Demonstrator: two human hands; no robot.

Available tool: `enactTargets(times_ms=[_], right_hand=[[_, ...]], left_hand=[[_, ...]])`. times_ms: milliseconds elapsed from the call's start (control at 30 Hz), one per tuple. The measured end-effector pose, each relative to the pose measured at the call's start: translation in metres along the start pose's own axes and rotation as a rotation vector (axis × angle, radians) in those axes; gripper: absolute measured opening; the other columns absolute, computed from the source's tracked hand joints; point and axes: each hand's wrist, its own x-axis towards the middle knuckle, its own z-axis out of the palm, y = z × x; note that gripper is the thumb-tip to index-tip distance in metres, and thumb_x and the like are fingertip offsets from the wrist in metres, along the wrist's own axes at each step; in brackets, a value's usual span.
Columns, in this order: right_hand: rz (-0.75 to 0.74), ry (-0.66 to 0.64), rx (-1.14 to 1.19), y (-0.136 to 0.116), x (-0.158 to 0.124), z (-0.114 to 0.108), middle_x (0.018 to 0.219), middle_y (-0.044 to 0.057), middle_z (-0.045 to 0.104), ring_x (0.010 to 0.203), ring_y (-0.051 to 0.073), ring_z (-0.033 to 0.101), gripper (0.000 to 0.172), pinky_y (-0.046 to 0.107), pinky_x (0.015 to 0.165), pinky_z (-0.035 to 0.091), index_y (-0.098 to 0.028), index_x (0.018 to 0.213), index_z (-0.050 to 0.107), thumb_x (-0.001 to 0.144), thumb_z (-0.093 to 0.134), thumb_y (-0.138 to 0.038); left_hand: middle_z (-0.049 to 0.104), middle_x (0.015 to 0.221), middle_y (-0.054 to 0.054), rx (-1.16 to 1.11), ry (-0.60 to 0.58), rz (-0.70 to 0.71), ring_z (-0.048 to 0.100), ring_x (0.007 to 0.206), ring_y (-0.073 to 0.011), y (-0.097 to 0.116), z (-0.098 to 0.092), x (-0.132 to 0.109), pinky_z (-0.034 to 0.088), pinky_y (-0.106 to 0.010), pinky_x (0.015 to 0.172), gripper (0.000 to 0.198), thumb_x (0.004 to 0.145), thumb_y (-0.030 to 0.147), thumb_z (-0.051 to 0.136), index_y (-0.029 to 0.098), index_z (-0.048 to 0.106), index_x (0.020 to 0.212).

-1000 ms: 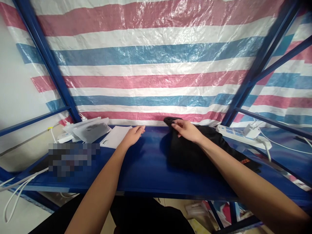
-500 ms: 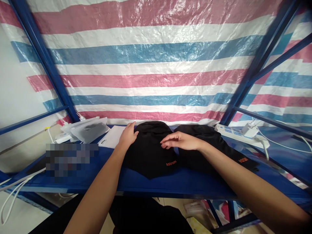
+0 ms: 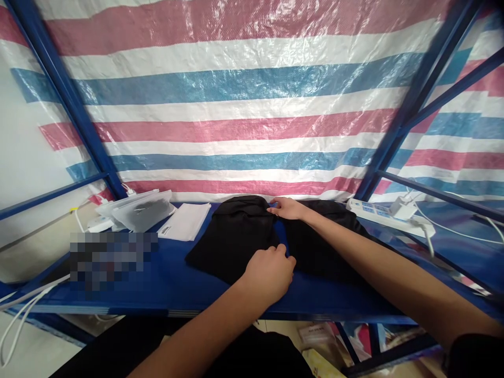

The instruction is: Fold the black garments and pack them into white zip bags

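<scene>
On the blue shelf lie two dark pieces of folded black cloth, side by side with a narrow blue gap. The left black cloth (image 3: 232, 236) is wider toward me and folded over at its far end. My left hand (image 3: 270, 273) is closed on its near right corner, covering the spot where orange lettering showed. My right hand (image 3: 289, 208) pinches its far right edge between thumb and fingers. Beneath my right forearm the right black cloth (image 3: 315, 252) is partly hidden.
To the left are a white paper packet (image 3: 184, 221), clear plastic sleeves (image 3: 145, 210) and white cables (image 3: 29, 299). A white power strip (image 3: 394, 218) with plugs sits at the right. Blue metal posts (image 3: 66, 100) and a striped plastic sheet (image 3: 252, 105) stand behind.
My left hand has moved from the cloth's far left edge to its near right corner. My right hand has moved farther back to the far right edge. The left cloth has shifted slightly left.
</scene>
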Motion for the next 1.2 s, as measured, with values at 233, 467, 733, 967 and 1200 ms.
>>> enactTargets(times_ms=[233, 467, 733, 967, 1200], right_hand=[[0.000, 0.048, 0.218, -0.012, -0.013, -0.001, 0.094, 0.003, 0.075, 0.070, 0.019, 0.071, 0.055, 0.029, 0.066, 0.057, -0.021, 0.143, 0.050, 0.093, 0.073, -0.028], [-0.230, 0.293, -0.246, -0.086, -0.007, -0.042, 0.125, 0.012, 0.071, 0.100, 0.026, 0.073, 0.037, 0.034, 0.092, 0.055, -0.022, 0.123, 0.073, 0.086, 0.071, -0.014], [-0.106, 0.007, 0.006, -0.153, 0.055, 0.021, 0.113, 0.012, 0.082, 0.076, 0.026, 0.079, 0.045, 0.034, 0.072, 0.060, -0.017, 0.136, 0.074, 0.095, 0.078, -0.034], [-0.194, 0.133, 0.093, -0.129, 0.059, 0.038, 0.112, 0.008, 0.084, 0.090, 0.024, 0.081, 0.026, 0.032, 0.082, 0.061, -0.020, 0.124, 0.078, 0.106, 0.064, -0.031], [-0.421, 0.141, -0.181, -0.094, 0.052, 0.046, 0.162, 0.018, 0.059, 0.155, 0.034, 0.048, 0.059, 0.046, 0.132, 0.031, -0.016, 0.156, 0.062, 0.109, 0.059, -0.050]], left_hand=[[0.073, 0.113, -0.008, -0.351, 0.306, -0.100, 0.074, 0.088, -0.0228, -0.009, -0.001, -0.022, 0.060, -0.037, 0.080, 0.024, 0.098, 0.017, 0.057, 0.025, 0.072, 0.114], [0.077, 0.097, -0.003, -0.741, 0.634, -0.339, 0.071, 0.079, -0.0199, -0.024, 0.001, -0.063, 0.058, -0.033, 0.069, 0.027, 0.095, 0.050, 0.077, 0.030, 0.078, 0.111], [0.079, 0.112, -0.006, -0.338, 0.697, -0.750, 0.073, 0.106, -0.0302, -0.121, 0.011, -0.098, 0.056, -0.042, 0.092, 0.016, 0.099, 0.040, 0.064, 0.027, 0.069, 0.107], [0.066, 0.142, -0.012, -0.144, 0.579, -0.758, 0.067, 0.127, -0.0331, -0.145, 0.016, -0.105, 0.054, -0.046, 0.109, 0.023, 0.100, 0.027, 0.058, 0.024, 0.069, 0.120], [0.059, 0.161, -0.008, -0.162, 0.388, -0.271, 0.049, 0.155, -0.0296, -0.121, -0.004, -0.079, 0.034, -0.045, 0.132, 0.043, 0.111, 0.047, 0.048, 0.026, 0.069, 0.143]])
